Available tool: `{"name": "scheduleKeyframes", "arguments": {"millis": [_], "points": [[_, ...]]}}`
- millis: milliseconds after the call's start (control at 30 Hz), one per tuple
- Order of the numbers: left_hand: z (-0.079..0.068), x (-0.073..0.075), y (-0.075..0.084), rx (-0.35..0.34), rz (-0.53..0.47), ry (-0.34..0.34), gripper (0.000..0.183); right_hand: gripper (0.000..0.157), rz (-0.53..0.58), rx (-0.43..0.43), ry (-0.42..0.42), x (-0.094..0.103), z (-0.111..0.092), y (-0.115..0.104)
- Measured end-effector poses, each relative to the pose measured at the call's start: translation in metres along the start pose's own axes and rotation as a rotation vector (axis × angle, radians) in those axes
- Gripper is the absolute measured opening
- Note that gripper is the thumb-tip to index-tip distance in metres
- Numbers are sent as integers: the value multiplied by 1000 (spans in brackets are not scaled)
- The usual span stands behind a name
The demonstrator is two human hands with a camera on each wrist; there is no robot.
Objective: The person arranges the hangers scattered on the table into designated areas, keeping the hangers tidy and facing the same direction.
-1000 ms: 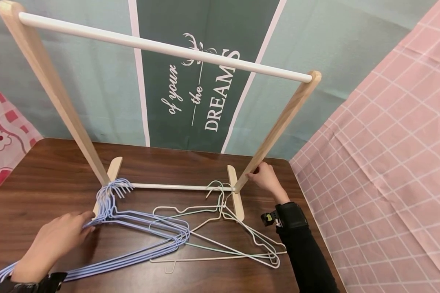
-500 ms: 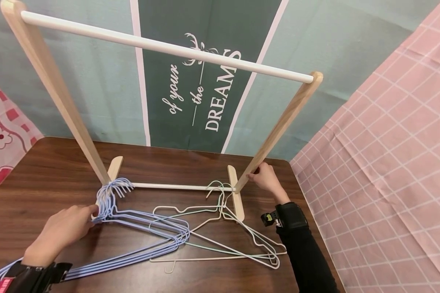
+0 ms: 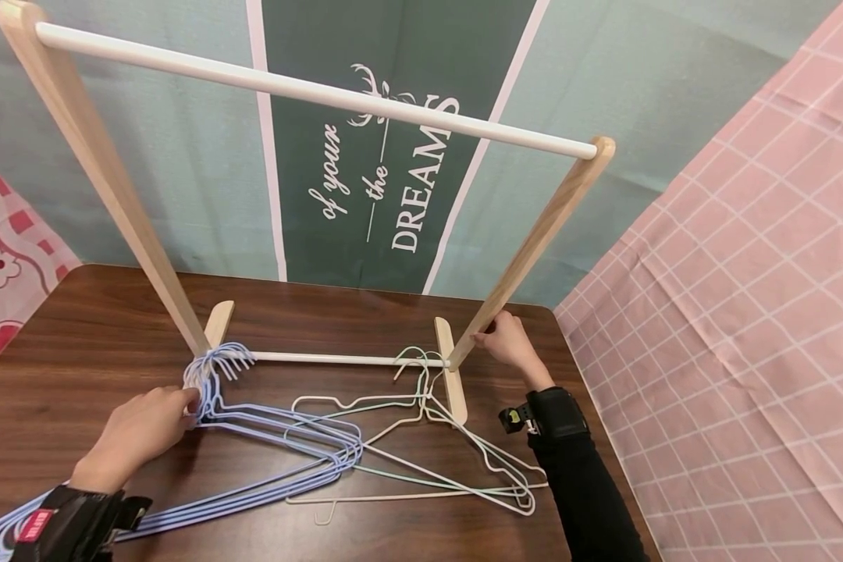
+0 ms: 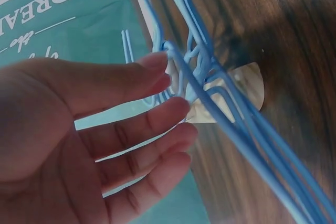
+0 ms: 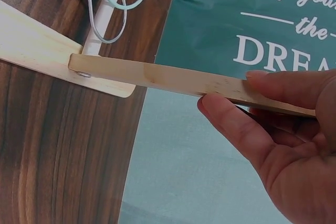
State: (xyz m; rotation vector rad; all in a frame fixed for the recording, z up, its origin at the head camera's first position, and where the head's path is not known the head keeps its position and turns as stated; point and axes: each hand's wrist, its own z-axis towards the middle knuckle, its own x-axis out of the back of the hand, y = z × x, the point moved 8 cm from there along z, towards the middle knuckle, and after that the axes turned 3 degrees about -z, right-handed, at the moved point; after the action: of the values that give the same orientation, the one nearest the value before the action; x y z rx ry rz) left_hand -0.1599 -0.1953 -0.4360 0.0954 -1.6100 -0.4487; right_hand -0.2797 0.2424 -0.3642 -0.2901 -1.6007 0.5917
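My left hand point(image 3: 144, 428) is at the necks of a bunch of blue hangers point(image 3: 281, 437); their hooks bundle over the left end of the rack's lower bar point(image 3: 323, 358). In the left wrist view, the thumb and fingers of the left hand point(image 4: 142, 124) stand apart, with the tips right at the blue hanger necks point(image 4: 199, 72). My right hand point(image 3: 509, 341) grips the right wooden post point(image 3: 534, 242) of the clothes rack low down. The right wrist view shows the thumb and fingers of this hand point(image 5: 294, 129) pinching the post point(image 5: 168, 77) from both sides.
White and pale green hangers point(image 3: 421, 421) lie in a tangle on the brown table point(image 3: 309, 320), hooks at the lower bar's right end. The rack's white top bar point(image 3: 323, 94) spans above. A printed curtain point(image 3: 365, 195) hangs behind, a pink checked cloth point(image 3: 759, 312) at right.
My left hand has moved right and slightly up along the blue hangers to their necks. The right hand stays on the post, and the rack and hangers have not visibly moved.
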Motion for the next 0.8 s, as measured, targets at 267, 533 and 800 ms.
{"name": "scheduleKeyframes", "arguments": {"millis": [267,533,800], "points": [[2,-5,-1,8,-1,12,23,22,-3,15,5,0,0,1],[2,-8,-2,6,6,16,28,22,0,14,2,0,1,1],[3,-8,1,-11,0,22,25,22,0,-9,-1,0,1,2]]}}
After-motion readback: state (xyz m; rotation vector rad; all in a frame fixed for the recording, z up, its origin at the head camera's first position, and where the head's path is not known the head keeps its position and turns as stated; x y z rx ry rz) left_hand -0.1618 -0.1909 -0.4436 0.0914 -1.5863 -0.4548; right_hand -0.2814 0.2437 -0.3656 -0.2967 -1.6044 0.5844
